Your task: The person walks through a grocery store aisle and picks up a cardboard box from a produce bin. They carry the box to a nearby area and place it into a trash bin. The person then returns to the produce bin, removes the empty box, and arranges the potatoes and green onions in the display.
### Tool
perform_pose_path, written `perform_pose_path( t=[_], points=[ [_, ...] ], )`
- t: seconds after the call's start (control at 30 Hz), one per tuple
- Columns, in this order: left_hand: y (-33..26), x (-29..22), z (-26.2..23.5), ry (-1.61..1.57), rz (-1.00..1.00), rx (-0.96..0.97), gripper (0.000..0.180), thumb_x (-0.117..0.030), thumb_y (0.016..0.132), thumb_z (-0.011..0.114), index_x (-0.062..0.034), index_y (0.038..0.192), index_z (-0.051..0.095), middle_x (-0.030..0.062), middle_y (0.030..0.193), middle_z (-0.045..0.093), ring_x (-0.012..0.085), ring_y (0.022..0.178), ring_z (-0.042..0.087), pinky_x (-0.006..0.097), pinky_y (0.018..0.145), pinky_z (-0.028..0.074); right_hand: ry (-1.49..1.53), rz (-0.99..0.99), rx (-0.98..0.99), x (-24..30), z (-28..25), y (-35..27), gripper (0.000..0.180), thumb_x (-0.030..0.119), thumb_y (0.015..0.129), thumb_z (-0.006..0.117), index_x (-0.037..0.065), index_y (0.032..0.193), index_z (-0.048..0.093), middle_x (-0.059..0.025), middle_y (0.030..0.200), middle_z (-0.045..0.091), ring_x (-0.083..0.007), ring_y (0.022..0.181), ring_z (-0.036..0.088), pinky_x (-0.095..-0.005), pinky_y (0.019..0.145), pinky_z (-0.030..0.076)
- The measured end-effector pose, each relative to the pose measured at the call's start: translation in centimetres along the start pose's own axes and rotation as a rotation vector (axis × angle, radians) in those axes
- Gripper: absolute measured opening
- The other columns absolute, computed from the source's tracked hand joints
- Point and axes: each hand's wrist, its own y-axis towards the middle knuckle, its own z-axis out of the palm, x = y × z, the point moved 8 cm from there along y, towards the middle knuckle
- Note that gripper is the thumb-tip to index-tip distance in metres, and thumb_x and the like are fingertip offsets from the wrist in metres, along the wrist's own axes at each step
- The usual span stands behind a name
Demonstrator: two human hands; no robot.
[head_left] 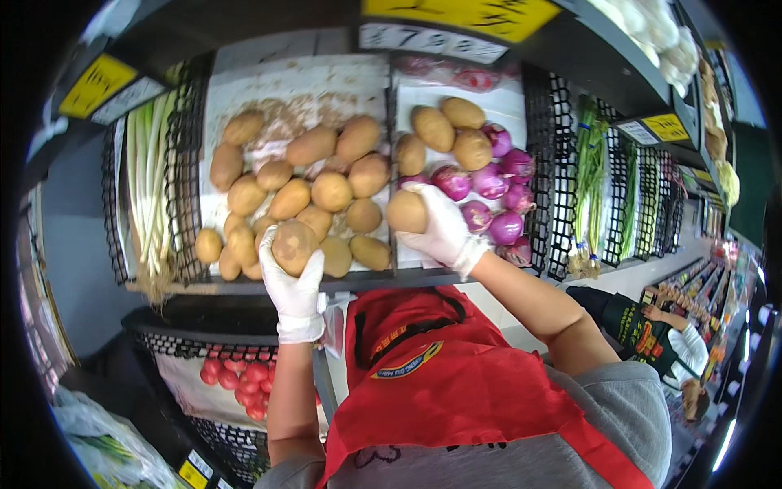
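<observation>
My left hand (pixel 292 285), in a white glove, is closed round a potato (pixel 294 247) at the front edge of the potato bin. My right hand (pixel 444 227), also gloved, grips another potato (pixel 406 211) over the divider between the two bins. Behind my left hand lie several loose potatoes (pixel 331 191) on a pale, dirt-stained liner (pixel 293 85). In the right bin, several purple onions (pixel 490 181) lie beside and in front of a few potatoes (pixel 432 129). The bin floor beneath both hands is partly hidden.
Black mesh dividers (pixel 541 171) flank the bins. Leeks (pixel 150 179) stand at the left, bundled greens (pixel 588 183) at the right. A shelf with yellow price tags (pixel 464 15) overhangs the back. Red tomatoes (pixel 244 379) sit in a lower bin. Another person (pixel 652 330) is at the far right.
</observation>
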Motion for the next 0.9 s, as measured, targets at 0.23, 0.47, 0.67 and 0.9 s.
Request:
perform_pose_path(
  t=[0.23,0.47,0.67,0.9],
  points=[
    [-1.8,-2.6,18.8,-0.143,-0.102,0.406,0.074,-0.006,0.076,0.083,-0.0032,0.137,0.042,0.0093,0.126,0.054,0.0192,0.115,0.054,0.034,0.1,0.047,0.189,0.413,-0.383,-12.6,-12.1,-4.2,0.073,0.013,0.073,0.085,0.005,0.132,0.042,-0.0136,0.114,0.06,-0.022,0.102,0.062,-0.0341,0.091,0.053],
    [2.9,0.2,29.1,0.321,0.048,0.341,0.063,-0.027,0.073,0.083,0.0044,0.119,0.053,0.021,0.104,0.064,0.0335,0.095,0.065,0.041,0.084,0.053,0.098,0.394,-0.544,-21.3,-13.3,-3.3,0.073,0.019,0.071,0.088,0.001,0.13,0.047,-0.0163,0.11,0.064,-0.0255,0.098,0.064,-0.0365,0.09,0.053],
    [2.1,-1.3,28.7,0.56,0.115,0.251,0.08,-0.033,0.075,0.08,0.0051,0.136,0.045,0.0302,0.127,0.054,0.0453,0.116,0.054,0.048,0.1,0.045,-0.148,0.297,-0.455,-22.3,-13.4,-2.9,0.064,0.018,0.077,0.08,-0.002,0.131,0.054,-0.0239,0.116,0.065,-0.0372,0.104,0.065,-0.0416,0.094,0.051],
    [-4.0,-3.9,14.1,0.477,0.476,0.159,0.05,-0.013,0.081,0.072,-0.0001,0.126,0.057,0.0212,0.121,0.061,0.0389,0.113,0.056,0.047,0.102,0.041,0.072,-0.011,-0.225,-4.1,-9.0,-4.5,0.03,-0.004,0.079,0.064,0.002,0.108,0.064,-0.014,0.103,0.067,-0.0294,0.099,0.064,-0.0401,0.091,0.05]
  ],
)
